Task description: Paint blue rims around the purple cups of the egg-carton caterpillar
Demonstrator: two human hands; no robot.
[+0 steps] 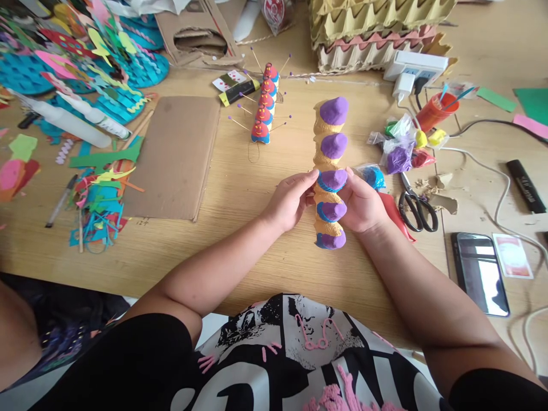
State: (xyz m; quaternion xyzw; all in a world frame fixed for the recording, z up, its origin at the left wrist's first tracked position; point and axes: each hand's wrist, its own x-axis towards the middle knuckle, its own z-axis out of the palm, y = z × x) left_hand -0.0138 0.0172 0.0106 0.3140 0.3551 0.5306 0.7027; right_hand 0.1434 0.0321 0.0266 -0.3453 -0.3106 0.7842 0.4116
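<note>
Between my two hands is an egg carton strip (322, 155) of yellow-orange card, held lengthwise away from me. Purple clay caps its several bumps, and blue clay shows below the purple on the nearer ones. My left hand (293, 200) grips the strip's left edge near the middle, thumb on top. From the right, my right hand (363, 201) pinches the same bump. Beyond them to the left stands a finished-looking caterpillar (266, 104) with red and blue bumps, drawn faces and purple-tipped sticks. Bags of purple clay (399, 157) and blue clay (373, 177) lie beside my right hand.
Black scissors (418, 210) and a phone (480, 274) lie at right, near a power strip (416, 67) with cables and an orange cup (435, 112). Stacked egg trays (377, 34) stand at the back. Cardboard (175, 154), paper scraps (100, 211) and glue bottles (71, 121) lie left.
</note>
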